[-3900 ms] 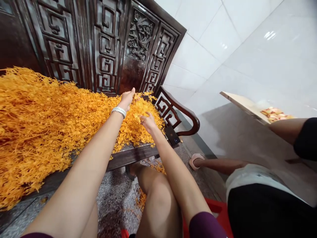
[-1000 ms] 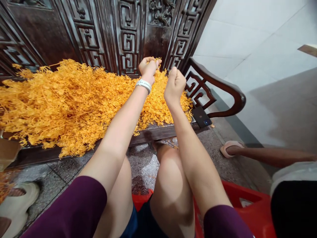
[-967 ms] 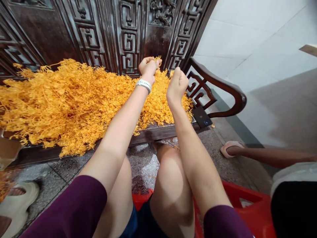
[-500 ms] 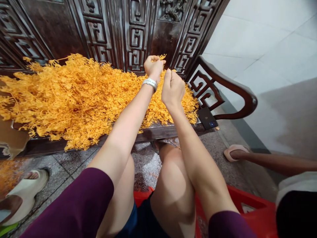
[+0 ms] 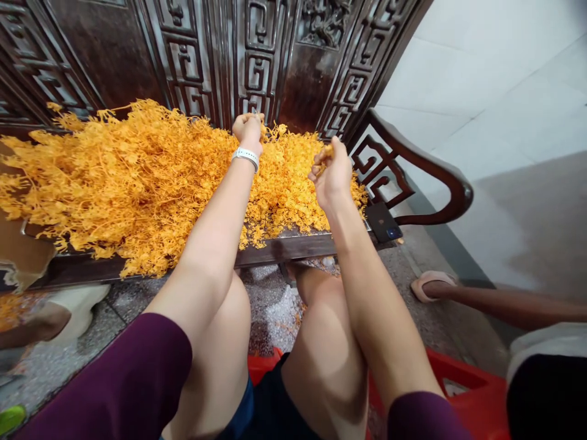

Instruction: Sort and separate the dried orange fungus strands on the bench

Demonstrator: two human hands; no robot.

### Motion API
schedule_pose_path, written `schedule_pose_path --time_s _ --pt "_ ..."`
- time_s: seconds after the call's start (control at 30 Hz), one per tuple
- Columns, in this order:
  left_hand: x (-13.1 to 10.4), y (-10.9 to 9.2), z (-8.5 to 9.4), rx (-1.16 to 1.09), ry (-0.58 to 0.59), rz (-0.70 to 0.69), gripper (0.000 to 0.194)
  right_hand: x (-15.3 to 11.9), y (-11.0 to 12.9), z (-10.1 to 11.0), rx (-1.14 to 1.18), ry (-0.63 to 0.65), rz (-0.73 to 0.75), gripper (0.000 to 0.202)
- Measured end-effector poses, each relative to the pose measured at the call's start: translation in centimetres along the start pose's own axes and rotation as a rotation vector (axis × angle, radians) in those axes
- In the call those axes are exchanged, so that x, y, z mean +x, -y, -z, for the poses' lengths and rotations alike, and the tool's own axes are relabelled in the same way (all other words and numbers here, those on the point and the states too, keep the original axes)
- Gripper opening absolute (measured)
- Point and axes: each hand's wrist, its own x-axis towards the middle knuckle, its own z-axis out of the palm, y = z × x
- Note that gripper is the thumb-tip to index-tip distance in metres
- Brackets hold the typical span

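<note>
A large heap of orange, curly plastic-like pieces (image 5: 137, 177) covers most of the dark wooden bench (image 5: 293, 247). Above the middle of the heap is my left hand (image 5: 248, 129), wearing a white watch (image 5: 246, 157). Its fingers are curled together around a small orange piece whose outline is partly hidden. My right hand (image 5: 332, 171) is over the right part of the heap, palm turned inward, with fingers bent around a bit of orange material. A gap separates the two hands.
A carved backrest (image 5: 307, 85) rises behind the heap. At the right are a curved armrest (image 5: 440, 177) and a dark phone (image 5: 384, 222) on the bench's end. Torn cardboard (image 5: 22, 250) lies left. Other people's feet show on both sides; a red stool (image 5: 477, 391) is below.
My hands have moved apart: the left went leftward, and the right shifted slightly right and turned, its fingers loosening. The foot at the left has moved.
</note>
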Motion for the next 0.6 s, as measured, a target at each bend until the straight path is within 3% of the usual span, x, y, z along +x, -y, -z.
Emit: schedule_pose_path --time_s 0.1,0.23,0.3,0.47,0.6 --pt "-1.0 -1.2 -1.4 -0.080 -0.063 -0.024 0.018 1.7 -1.2 2.3 0.225 -0.060 -0.193 0.046" --pt "-3.0 -2.0 -3.4 -0.099 0.014 -0.036 0.019 1.8 -1.5 3.8 0.436 -0.108 -0.313 0.021" --pt "-4.0 -2.3 -4.3 -0.102 0.082 -0.079 0.023 1.8 -1.9 4.2 0.418 -0.161 -0.354 0.010" --pt "-6.0 -2.7 -6.7 -0.033 0.300 -0.253 0.029 2.1 -3.2 5.2 0.198 -0.258 -0.440 0.014" --pt "-7.4 -1.6 -8.1 0.068 0.515 -0.372 0.030 1.7 -3.1 5.7 0.074 -0.103 -0.328 0.043"
